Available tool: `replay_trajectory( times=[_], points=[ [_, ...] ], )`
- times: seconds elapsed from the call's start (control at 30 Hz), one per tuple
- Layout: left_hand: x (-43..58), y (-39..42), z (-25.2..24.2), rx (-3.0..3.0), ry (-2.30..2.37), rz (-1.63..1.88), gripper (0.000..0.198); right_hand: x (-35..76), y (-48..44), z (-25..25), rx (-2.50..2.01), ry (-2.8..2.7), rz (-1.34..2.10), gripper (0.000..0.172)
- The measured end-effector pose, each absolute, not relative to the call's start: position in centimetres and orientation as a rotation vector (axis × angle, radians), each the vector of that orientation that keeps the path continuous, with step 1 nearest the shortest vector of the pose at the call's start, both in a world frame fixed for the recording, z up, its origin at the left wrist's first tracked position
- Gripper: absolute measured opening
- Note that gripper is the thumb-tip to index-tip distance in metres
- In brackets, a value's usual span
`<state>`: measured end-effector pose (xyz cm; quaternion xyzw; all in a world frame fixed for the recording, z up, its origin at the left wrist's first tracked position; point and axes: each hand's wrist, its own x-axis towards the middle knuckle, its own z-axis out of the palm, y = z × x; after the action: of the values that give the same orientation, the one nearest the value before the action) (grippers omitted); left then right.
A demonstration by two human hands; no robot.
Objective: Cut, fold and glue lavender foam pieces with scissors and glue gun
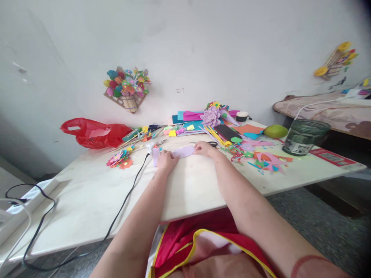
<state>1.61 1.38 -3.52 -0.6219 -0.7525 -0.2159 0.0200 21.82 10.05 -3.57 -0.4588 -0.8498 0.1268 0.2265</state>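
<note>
A lavender strip of craft paper or foam [184, 151] lies across the table in front of me. My left hand [166, 159] is closed over its left part, thumb pointing right, and presses it against the tabletop. At the strip's right end, my right hand [204, 148] pinches the edge between thumb and fingers. Dark-handled scissors [213, 144] lie just behind my right hand, partly hidden by it. A white plug-like piece [150, 148] on a black cable sits beside my left hand. The fingertips of my left hand are partly hidden.
Foam flowers [120, 159] and a red plastic bag [95, 133] lie left. Behind are coloured sheets [194, 116], a lavender flower [211, 116] and a dark phone [228, 133]. Scraps [269, 160], a green fruit [276, 131] and a glass jar [304, 137] stand right. A black cable [127, 199] crosses the table.
</note>
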Motion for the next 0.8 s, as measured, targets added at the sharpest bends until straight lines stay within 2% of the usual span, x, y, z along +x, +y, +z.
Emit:
replay_trajectory(
  times=[0.63,0.8],
  points=[
    [2.0,1.4,-3.5,-1.847,-2.386,-0.702,0.041,20.9,9.5,-2.7,-1.587,-2.376,0.165,0.028],
    [2.6,1.0,-3.5,-2.063,-2.060,-0.616,0.032,20.9,9.1,-2.5,-1.647,-2.341,0.219,0.033]
  ],
)
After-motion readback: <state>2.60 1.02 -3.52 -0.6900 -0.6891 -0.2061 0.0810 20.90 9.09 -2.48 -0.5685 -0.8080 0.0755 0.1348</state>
